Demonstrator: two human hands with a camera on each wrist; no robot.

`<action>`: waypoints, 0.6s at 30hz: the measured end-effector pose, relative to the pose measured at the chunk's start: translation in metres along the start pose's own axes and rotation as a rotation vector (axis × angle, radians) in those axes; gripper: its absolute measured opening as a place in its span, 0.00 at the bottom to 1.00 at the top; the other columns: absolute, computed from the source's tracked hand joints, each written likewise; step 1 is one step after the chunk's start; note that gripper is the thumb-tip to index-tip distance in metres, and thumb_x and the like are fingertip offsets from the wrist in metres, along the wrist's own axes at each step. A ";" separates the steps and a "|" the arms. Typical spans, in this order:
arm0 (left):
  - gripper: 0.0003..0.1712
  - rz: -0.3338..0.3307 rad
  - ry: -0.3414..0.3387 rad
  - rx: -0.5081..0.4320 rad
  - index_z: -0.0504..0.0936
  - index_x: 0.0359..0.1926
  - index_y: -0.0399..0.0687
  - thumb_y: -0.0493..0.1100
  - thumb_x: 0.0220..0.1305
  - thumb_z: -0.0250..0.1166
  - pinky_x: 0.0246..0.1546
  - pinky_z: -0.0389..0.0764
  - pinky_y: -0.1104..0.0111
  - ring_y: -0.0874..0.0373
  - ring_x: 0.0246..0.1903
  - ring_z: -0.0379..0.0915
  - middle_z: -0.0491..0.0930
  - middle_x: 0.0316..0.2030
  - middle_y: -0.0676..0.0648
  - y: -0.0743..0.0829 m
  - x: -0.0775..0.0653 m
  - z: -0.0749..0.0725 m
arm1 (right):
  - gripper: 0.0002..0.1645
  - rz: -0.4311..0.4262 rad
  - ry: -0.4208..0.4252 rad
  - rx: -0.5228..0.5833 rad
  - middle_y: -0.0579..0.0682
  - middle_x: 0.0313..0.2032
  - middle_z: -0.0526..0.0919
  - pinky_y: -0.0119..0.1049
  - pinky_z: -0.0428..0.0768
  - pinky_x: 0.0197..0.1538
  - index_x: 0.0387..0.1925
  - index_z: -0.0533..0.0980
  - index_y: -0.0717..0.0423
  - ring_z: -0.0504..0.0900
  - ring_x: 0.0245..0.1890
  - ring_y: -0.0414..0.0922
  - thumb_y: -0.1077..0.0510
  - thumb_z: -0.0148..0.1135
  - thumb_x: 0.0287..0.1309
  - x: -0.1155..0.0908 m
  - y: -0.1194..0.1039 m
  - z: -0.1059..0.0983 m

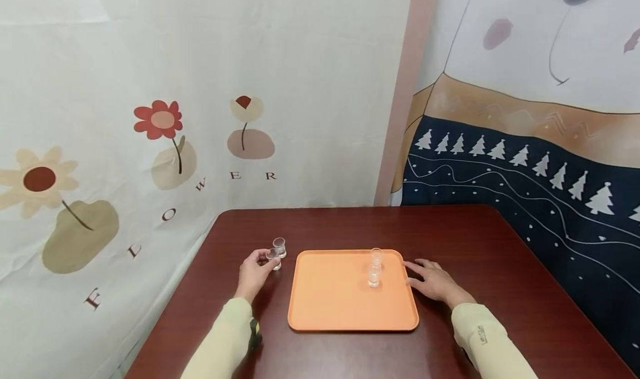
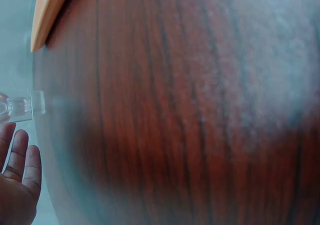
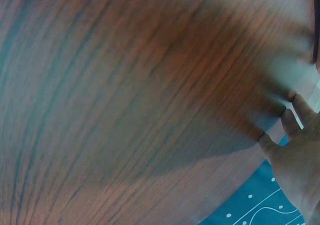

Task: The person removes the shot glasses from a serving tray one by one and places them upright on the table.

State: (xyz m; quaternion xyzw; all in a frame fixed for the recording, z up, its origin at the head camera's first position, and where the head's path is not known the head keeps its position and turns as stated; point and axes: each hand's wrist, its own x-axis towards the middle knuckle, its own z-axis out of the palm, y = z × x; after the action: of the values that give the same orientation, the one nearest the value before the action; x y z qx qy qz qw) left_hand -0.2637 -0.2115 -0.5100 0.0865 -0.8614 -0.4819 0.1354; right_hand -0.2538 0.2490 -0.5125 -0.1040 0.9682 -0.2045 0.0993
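My left hand (image 1: pixel 255 273) pinches a small clear shot glass (image 1: pixel 273 255) between thumb and fingers, left of the orange tray (image 1: pixel 325 301). Just behind it, a second shot glass (image 1: pixel 279 247) stands on the table. In the left wrist view, clear glass (image 2: pixel 20 108) shows at the left edge, just above the fingers (image 2: pixel 19 152). Two more shot glasses stand on the tray's right side, a farther one (image 1: pixel 376 255) and a nearer one (image 1: pixel 373 277). At the tray's right rim, my right hand (image 1: pixel 434 282) lies with fingers spread and holds nothing.
The dark red wooden table (image 1: pixel 350 357) has rounded far corners. Behind it hangs a pale cloth with flowers (image 1: pixel 325 90), and on the right a navy cloth with white trees (image 1: pixel 500 173). A dark band (image 1: pixel 255 333) shows at the left wrist.
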 end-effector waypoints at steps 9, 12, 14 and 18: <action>0.21 0.019 -0.047 0.041 0.80 0.50 0.37 0.44 0.59 0.72 0.46 0.74 0.58 0.46 0.43 0.78 0.83 0.42 0.40 -0.006 0.001 0.006 | 0.35 -0.001 0.007 0.000 0.68 0.67 0.63 0.70 0.61 0.61 0.71 0.67 0.49 0.60 0.66 0.69 0.41 0.58 0.67 -0.001 0.000 0.002; 0.22 0.008 -0.063 0.047 0.79 0.51 0.35 0.43 0.60 0.72 0.46 0.75 0.58 0.46 0.42 0.78 0.83 0.43 0.39 -0.009 0.000 0.006 | 0.35 0.014 -0.001 0.008 0.68 0.68 0.63 0.70 0.60 0.62 0.71 0.67 0.48 0.60 0.66 0.69 0.41 0.58 0.67 -0.002 -0.002 0.004; 0.24 -0.007 -0.071 0.040 0.78 0.53 0.36 0.44 0.60 0.73 0.46 0.75 0.58 0.46 0.44 0.78 0.83 0.45 0.39 -0.009 -0.001 0.006 | 0.35 0.020 -0.001 0.011 0.68 0.68 0.63 0.69 0.60 0.62 0.71 0.68 0.48 0.60 0.66 0.69 0.41 0.59 0.67 -0.002 -0.002 0.004; 0.31 -0.023 -0.068 -0.001 0.74 0.59 0.36 0.47 0.60 0.73 0.51 0.75 0.55 0.44 0.49 0.78 0.80 0.50 0.36 -0.004 0.002 0.005 | 0.35 0.025 0.006 0.002 0.67 0.68 0.63 0.69 0.60 0.62 0.71 0.67 0.48 0.60 0.66 0.68 0.41 0.58 0.67 0.000 -0.001 0.002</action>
State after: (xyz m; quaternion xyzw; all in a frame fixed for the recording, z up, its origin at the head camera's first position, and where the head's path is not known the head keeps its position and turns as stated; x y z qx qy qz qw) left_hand -0.2673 -0.2097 -0.5159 0.0798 -0.8643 -0.4863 0.1004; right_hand -0.2534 0.2469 -0.5139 -0.0914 0.9695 -0.2046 0.0989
